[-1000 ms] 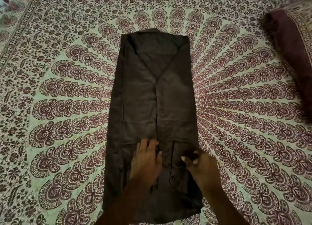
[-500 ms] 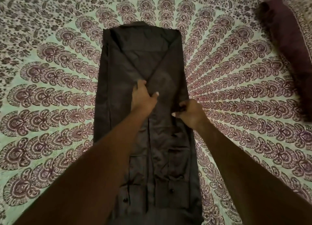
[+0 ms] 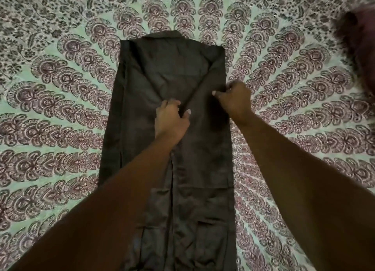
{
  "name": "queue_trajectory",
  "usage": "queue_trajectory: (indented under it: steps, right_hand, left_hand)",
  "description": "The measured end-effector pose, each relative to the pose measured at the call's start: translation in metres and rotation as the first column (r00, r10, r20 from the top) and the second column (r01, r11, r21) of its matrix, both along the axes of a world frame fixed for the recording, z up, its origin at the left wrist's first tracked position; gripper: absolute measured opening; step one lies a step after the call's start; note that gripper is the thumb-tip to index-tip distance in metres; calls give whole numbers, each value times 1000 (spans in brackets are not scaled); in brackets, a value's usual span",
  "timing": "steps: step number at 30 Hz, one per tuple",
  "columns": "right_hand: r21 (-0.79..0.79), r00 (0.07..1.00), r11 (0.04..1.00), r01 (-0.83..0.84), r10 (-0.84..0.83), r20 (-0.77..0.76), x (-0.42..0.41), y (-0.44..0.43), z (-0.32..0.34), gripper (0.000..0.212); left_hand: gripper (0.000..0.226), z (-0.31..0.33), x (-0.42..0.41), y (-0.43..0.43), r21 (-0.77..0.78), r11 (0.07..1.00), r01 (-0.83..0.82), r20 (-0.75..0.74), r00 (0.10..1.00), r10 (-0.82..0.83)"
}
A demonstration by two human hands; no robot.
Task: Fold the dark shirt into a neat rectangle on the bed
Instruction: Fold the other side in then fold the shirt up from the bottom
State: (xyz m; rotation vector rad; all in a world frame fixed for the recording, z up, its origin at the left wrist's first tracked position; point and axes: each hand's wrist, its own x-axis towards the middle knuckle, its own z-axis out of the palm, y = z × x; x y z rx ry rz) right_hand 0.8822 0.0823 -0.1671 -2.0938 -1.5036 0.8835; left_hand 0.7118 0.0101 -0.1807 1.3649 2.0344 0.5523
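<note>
The dark shirt (image 3: 162, 77) lies as a long narrow strip in the middle of the bed (image 3: 60, 112).
Its near end is cut off and the forearms hide part of it; a pillow (image 3: 361, 47) at the far right corner is blurred. The left hand (image 3: 172, 122) pinches the diagonal fold between fingers and thumb, as before. The right hand (image 3: 233, 101) pinches the shirt's right edge, now closer to the collar.
</note>
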Motion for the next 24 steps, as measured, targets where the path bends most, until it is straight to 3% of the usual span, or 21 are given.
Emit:
queue_trajectory:
  steps: [5,11,14,18,24]
  right_hand:
    - [20,997,997,72,-71,-36,-14,72,-3,30]
    - [27,992,995,92,-90,-83,-26,115,-15,45]
    - [4,992,995,95,-95,-80,-31,125,-19,54]
    - [42,977,982,185,-179,-114,-35,138,-18,49]
    - [-29,953,972,232,-234,-192,-32,150,-36,41]
  left_hand:
    - [13,-4,-4,28,-81,995,-52,11,999,53]
    - [27,4,-6,16,-45,989,138,-323,935,-145]
    - [26,-3,-12,20,-27,990,140,-285,948,-142]
    - [26,-9,-12,20,-14,988,156,-215,964,-155]
    - [25,-17,-17,13,54,974,222,-337,922,-191]
